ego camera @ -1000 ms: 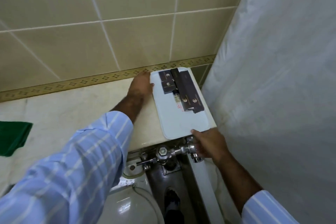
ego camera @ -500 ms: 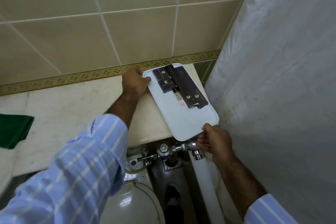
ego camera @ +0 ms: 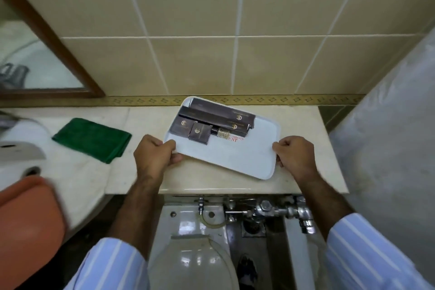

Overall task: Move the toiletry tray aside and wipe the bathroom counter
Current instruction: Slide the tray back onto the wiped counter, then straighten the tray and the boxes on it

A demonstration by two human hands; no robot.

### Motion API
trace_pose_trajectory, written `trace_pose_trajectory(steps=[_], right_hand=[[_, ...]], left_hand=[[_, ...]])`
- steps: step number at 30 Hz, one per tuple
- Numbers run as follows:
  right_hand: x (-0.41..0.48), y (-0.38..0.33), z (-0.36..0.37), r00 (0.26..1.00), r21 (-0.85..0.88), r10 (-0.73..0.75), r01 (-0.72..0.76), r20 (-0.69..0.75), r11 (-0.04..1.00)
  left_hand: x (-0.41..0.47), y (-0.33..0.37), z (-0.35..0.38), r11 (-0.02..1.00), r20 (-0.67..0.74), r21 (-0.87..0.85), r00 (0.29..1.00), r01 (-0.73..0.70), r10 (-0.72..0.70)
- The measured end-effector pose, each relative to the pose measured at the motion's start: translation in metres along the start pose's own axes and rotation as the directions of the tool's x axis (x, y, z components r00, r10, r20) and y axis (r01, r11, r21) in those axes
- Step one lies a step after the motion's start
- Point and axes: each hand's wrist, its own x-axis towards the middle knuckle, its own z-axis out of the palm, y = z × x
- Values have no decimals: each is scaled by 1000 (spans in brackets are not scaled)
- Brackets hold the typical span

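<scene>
Left hand and right hand each grip an end of the white tray, tilted over the worktop, dark boxes aboard.

Tray: smooth white plastic, matt sheen. Boxes on it: dark brown card, satin, gold-printed marks. Counter: polished pale stone, faint veining. Cloth: green terry, napped, matt. Wall tiles: beige ceramic, semi-gloss. Flush valve: bright chromed metal. Toilet lid: glossy white. Sleeves: striped woven cotton-like fabric.
</scene>
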Motion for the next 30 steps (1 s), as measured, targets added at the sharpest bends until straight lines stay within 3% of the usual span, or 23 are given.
trace_pose_trajectory(steps=[6,14,19,22,25,27,30], right_hand=[[40,-29,47,993,-136,-109,113,33,984],[75,-39,76,989,-200,-142,132,-35,971],[87,-38,80,983,-194,-170,154,-66,969],[76,-48,81,965,-284,-247,212,-91,935],[51,-81,93,901,-293,-416,368,-123,882],[29,-115,120,815,-215,-577,557,-43,802],[-12,-169,175,653,-52,-747,756,122,653]], left_hand=[[21,-23,-24,996,-44,-58,996,70,-73],[49,-33,-9,987,-46,-69,988,145,-148],[58,-30,-6,984,-11,-8,984,180,-180],[66,-28,-24,985,51,113,990,129,-135],[86,-18,-62,968,-48,251,998,-30,43],[108,-11,-99,925,-166,363,969,-115,185],[157,-10,-156,770,-245,624,903,-131,352]])
